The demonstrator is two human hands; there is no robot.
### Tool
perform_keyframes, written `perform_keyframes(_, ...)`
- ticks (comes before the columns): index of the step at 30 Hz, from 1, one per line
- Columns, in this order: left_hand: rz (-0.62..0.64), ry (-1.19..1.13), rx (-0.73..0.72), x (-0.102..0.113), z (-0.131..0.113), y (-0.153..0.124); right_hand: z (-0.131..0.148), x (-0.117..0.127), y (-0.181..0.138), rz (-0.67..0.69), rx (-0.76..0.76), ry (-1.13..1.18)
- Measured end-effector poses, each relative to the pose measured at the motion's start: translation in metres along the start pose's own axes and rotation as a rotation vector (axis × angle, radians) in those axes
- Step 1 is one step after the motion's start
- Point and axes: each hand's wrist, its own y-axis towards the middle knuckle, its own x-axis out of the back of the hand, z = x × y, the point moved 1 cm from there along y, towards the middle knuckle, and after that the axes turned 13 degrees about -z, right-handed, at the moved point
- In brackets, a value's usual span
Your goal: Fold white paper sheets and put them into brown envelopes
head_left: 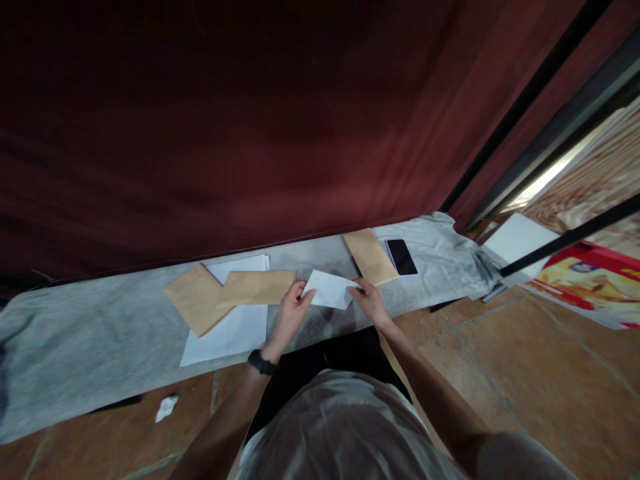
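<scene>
A folded sheet of white paper (330, 289) is held up between my two hands, just above the cloth. My left hand (293, 308) pinches its left end, thumb on top. At its right end my right hand (369, 299) grips the edge. Left of my left hand lies a brown envelope (260, 285), overlapping another brown envelope (196, 300). Both rest on white paper sheets (245, 337). One more brown envelope (371, 255) lies beyond my right hand, beside a dark-screened phone (401, 257).
Grey cloth (90, 327) covers the long narrow surface in front of me. Behind it hangs a dark red curtain (250, 133). A red and yellow box (595, 280) stands on the right behind a black bar. A crumpled white tissue (167, 408) lies on the tiled floor.
</scene>
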Motion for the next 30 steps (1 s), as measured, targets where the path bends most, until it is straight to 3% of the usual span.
perform_keyframes(4, 0.053, -0.131, 0.230, -0.015, 0.025, 0.000, -0.003, -0.007, 0.010, -0.026, 0.002, -0.032)
perform_keyframes(11, 0.058, -0.037, 0.338, -0.040, 0.054, -0.009, -0.014, -0.023, 0.016, -0.092, 0.039, -0.145)
perform_keyframes(15, 0.055, 0.027, 0.378, -0.050, 0.058, -0.006, -0.014, -0.031, 0.005, -0.115, 0.241, -0.350)
perform_keyframes(18, 0.052, 0.078, 0.375, -0.053, 0.059, -0.003, -0.013, -0.041, -0.013, 0.013, 0.409, -0.484)
perform_keyframes(21, 0.038, 0.146, 0.341, -0.050, 0.056, -0.003, -0.014, -0.050, -0.032, 0.103, 0.457, -0.584)
perform_keyframes(25, -0.024, 0.282, 0.240, -0.041, 0.048, -0.011, -0.014, -0.055, -0.045, 0.057, 0.411, -0.661)
perform_keyframes(28, -0.085, 0.602, -0.005, -0.039, 0.036, -0.020, -0.014, -0.055, -0.046, 0.047, 0.419, -0.659)
perform_keyframes(30, -0.047, 0.762, -0.229, -0.046, 0.028, -0.023, -0.014, -0.055, -0.045, 0.050, 0.422, -0.660)
